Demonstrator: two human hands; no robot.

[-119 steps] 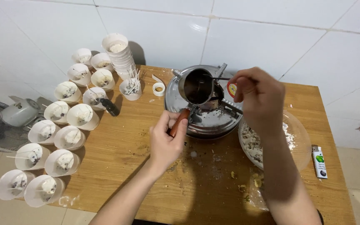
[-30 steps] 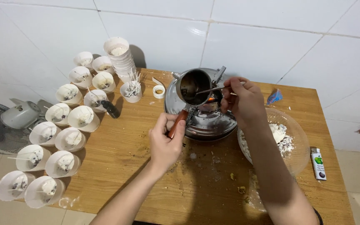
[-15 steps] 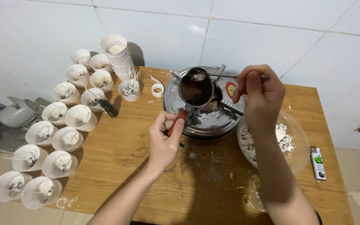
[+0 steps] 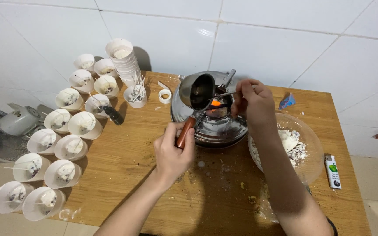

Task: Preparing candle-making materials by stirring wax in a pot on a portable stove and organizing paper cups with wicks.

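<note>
Half a second ago the right hand (image 4: 254, 102) was up high with the spoon (image 4: 224, 94) over the little metal pot (image 4: 197, 91); now it has come down lower, and the pot is tipped more to the left. An orange flame (image 4: 215, 103) now shows under the pot. The left hand (image 4: 173, 150) has its grip closed around the pot's brown wooden handle (image 4: 185, 131), with the thumb on top. The right hand's grip is pinched shut on the thin end of the spoon, and the spoon's other end pokes into the pot. The pot is up above a round shiny metal stove (image 4: 211, 124) that sits at the back of the wooden worktop (image 4: 127, 157). Just right of the stove is a clear bowl (image 4: 313, 148) with white lumps in it, partly hidden by the right arm. A lighter (image 4: 332, 171) lies near the right edge of the worktop. On the left side many white cups (image 4: 66, 144) stand close together in rows, each with white stuff and a thin stick. A tall stack of cups (image 4: 123, 59) stands by the white tiled wall. A small cup full of sticks (image 4: 136, 94) is next to it. A grey fan (image 4: 16, 122) sits on the floor to the left.
</note>
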